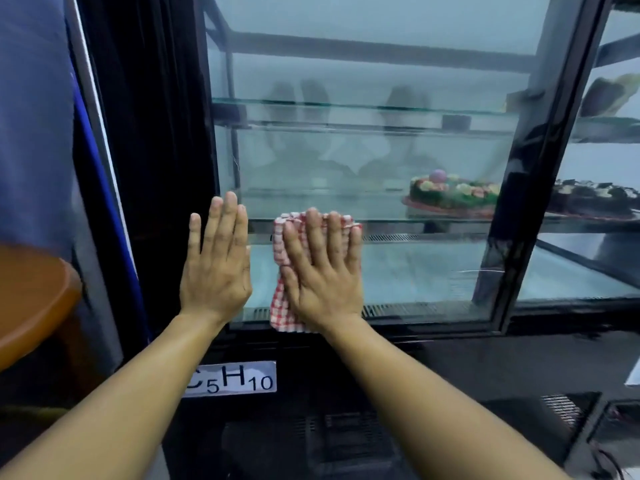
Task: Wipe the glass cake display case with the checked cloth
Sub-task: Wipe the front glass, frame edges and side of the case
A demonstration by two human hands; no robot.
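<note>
The glass cake display case (363,150) fills the view, with a black frame and glass shelves inside. My right hand (323,268) lies flat on the lower left part of the front pane, pressing the folded red-and-white checked cloth (282,306) against the glass; the cloth shows above the fingertips and below the palm. My left hand (216,265) rests flat beside it, fingers together and straight, on the left edge of the pane and the black frame, holding nothing.
A decorated cake (453,194) sits on the middle shelf at the right, and a dark cake (592,199) stands in the adjoining section. A round brown tabletop (31,299) juts in at the left. A label reading C5H10 (232,379) is fixed on the black base.
</note>
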